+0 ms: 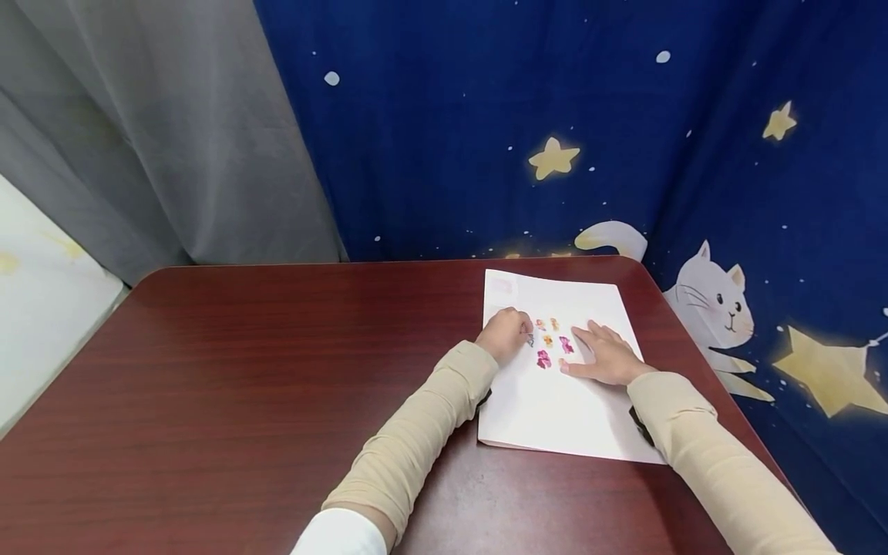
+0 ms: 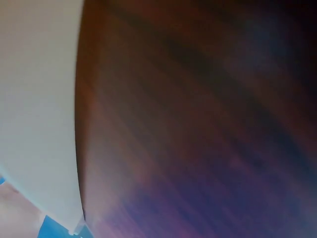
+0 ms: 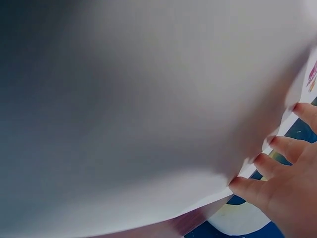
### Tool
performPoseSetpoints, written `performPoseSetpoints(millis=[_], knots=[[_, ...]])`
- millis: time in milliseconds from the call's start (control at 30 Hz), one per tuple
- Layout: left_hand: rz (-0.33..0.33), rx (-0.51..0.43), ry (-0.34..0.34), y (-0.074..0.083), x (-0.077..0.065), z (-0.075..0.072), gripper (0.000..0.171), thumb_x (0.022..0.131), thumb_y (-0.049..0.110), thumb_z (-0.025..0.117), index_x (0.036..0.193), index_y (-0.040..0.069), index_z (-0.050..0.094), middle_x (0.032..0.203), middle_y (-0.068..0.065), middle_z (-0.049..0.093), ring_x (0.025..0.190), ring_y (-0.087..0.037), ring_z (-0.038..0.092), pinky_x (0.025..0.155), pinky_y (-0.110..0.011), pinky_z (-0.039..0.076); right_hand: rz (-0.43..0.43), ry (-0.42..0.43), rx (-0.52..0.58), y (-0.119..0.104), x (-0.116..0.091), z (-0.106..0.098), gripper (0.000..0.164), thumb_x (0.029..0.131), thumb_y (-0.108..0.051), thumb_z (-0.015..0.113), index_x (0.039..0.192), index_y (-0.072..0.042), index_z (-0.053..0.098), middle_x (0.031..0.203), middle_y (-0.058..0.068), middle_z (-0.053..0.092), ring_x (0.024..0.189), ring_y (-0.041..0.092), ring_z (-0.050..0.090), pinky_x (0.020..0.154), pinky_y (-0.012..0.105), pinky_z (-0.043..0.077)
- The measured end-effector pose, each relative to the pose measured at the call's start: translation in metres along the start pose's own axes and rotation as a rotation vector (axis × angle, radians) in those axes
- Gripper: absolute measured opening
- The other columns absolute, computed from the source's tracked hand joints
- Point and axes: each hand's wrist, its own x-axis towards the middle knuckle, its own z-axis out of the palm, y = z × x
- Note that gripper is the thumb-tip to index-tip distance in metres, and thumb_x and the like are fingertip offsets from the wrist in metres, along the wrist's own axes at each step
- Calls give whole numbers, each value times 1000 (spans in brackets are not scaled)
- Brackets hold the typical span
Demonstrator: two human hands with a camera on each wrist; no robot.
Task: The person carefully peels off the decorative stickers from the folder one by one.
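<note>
A large white sheet, thick or folded at its near edge, lies on the table's right side. Several small pink and orange flower-like pieces are grouped on it, among them a magenta one and a pink one. At the group's left my left hand has its fingers curled, pinching a small grey piece at the fingertips. To the right my right hand rests on the sheet with fingers spread; the right wrist view shows its fingertips touching the paper. No fingers of the left hand are recognisable in the left wrist view.
The dark red-brown table extends left of the sheet. A pale square mark shows at the sheet's far left corner. Behind the table hang a grey curtain and a blue curtain with stars and a cat.
</note>
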Motion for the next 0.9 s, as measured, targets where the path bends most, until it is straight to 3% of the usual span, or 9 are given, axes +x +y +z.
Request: performPoseSetpoints(millis=[167,500,667,800,900], knots=[[-2,-91,20,-5,-2,-1,8,81,5,61,79,10,68,72,3,59,69,-7,50,63,-14,38,0,-3,-7,-1,0,1,88,74,-52,61,135,2,28,138,31,15,125,47,10,96,61,11],[4,-242,-5,-16,-9,-15,14,85,7,57,90,9,70,87,-1,66,81,-9,57,70,-16,41,-5,-9,-18,0,0,3,89,75,-54,59,135,3,26,138,32,13,125,47,8,96,61,10],[-66,-317,-27,-26,-18,-30,11,82,9,61,91,8,68,81,-3,65,74,-10,56,62,-17,42,-15,-8,-11,0,-1,3,89,75,-53,59,136,2,26,138,32,13,126,47,8,97,61,9],[-145,-398,2,-40,-25,-44,8,80,12,65,86,7,66,74,-3,62,67,-13,55,55,-19,42,-27,-4,-2,0,-2,2,87,76,-52,59,136,3,26,138,32,13,125,47,8,96,61,8],[-167,-456,22,-53,-32,-55,7,80,12,66,82,5,64,71,-4,61,67,-20,58,53,-20,41,-33,-5,-2,1,-2,2,88,76,-51,59,136,3,25,138,32,12,125,47,8,96,61,8]])
